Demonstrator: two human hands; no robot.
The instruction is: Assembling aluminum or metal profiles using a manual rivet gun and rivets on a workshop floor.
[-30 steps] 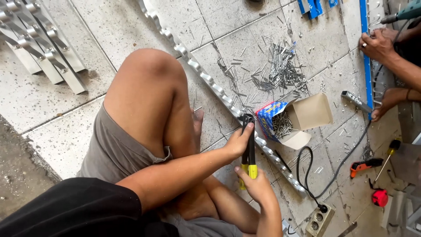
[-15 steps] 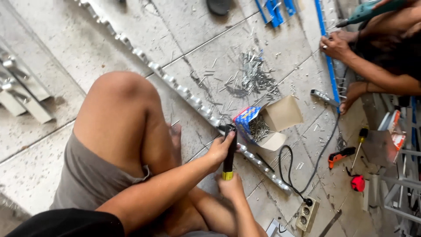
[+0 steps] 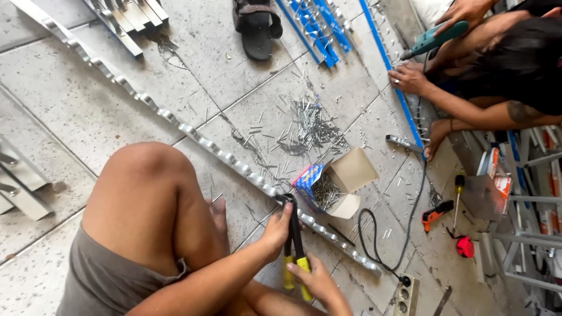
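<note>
Riveter (image 3: 294, 246) clenched in both hands' grip on metal strip (image 3: 193, 137); rivet box (image 3: 328, 187) just beside.

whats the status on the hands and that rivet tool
Left hand and right hand both gripping the rivet tool, nose on the long metal strip. Open box of rivets just beyond.

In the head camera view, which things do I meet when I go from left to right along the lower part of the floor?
Bent knee → left hand → rivet tool with yellow handles → open box of rivets → black cable → orange-handled tool → screwdriver
</note>
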